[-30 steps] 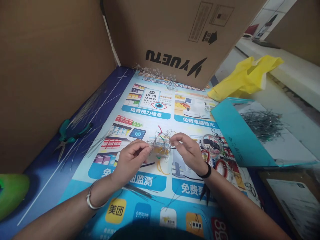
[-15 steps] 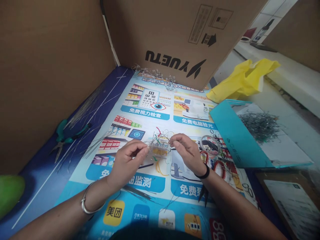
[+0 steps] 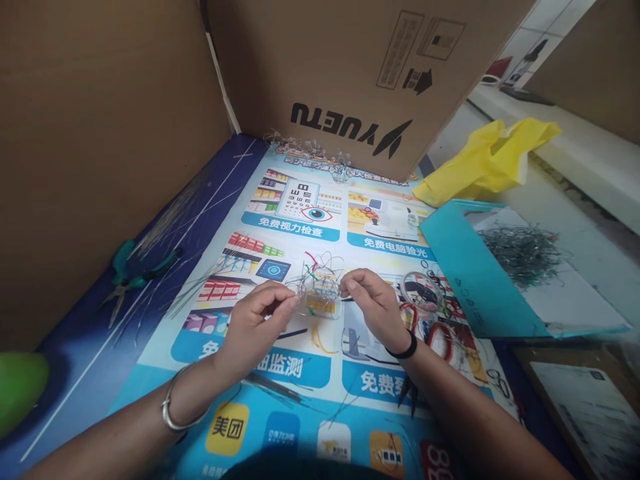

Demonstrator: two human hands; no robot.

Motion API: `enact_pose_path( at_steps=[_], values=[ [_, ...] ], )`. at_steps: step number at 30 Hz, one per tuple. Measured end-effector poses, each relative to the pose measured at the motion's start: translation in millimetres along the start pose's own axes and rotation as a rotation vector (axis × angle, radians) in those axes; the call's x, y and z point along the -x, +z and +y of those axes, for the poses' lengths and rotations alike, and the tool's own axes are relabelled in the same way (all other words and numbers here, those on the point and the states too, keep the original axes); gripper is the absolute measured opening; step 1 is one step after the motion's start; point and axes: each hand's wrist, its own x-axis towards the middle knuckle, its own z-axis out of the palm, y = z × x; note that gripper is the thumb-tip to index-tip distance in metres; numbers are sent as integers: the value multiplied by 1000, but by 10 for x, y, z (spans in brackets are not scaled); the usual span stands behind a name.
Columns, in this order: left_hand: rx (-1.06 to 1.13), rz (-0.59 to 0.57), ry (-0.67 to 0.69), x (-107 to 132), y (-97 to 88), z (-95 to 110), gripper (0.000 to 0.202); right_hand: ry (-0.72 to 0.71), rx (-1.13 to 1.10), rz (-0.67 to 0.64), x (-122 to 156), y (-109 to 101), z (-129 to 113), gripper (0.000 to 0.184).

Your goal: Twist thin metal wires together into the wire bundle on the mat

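A small openwork piece of thin silvery wire (image 3: 324,285), with bits of red and green on it, hangs between my two hands over the printed poster sheet (image 3: 345,263). My left hand (image 3: 261,319) pinches its left side with thumb and forefinger. On the opposite side, my right hand (image 3: 374,305) is closed in a pinch at the wire's edge. The fingertips hide the exact points of contact. Below lie yellow strands (image 3: 323,339) and some dark strips (image 3: 277,388) on the sheet.
Teal-handled pliers (image 3: 125,277) and loose wires (image 3: 167,220) lie on the left. At right are red-handled scissors (image 3: 440,339), a clear tape roll (image 3: 421,291), a blue folder (image 3: 465,267) bearing a wire heap (image 3: 523,253), and a yellow bag (image 3: 493,160). Cardboard (image 3: 350,73) stands behind.
The wire piece has turned slightly, its red tip shifting a little left and its loops standing differently. Both hands stay nearly in place.
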Motion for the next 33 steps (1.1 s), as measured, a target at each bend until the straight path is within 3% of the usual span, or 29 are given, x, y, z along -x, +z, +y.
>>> enact_pose_path(
  at_steps=[5,11,20,25,33],
  values=[
    [-3,3,2,0,8,-5,12,49,-117,32,6,30,45,17],
    [13,4,-15,8,11,-17,13,51,-106,54,20,45,92,16],
    [198,0,-142,12,36,-43,14,-228,109,88,61,62,-4,9],
    [217,29,-166,18,37,-89,12,-249,121,94,64,67,-20,8],
    [91,53,-81,6,33,-130,11,-319,150,119,46,81,-57,8]
  ],
)
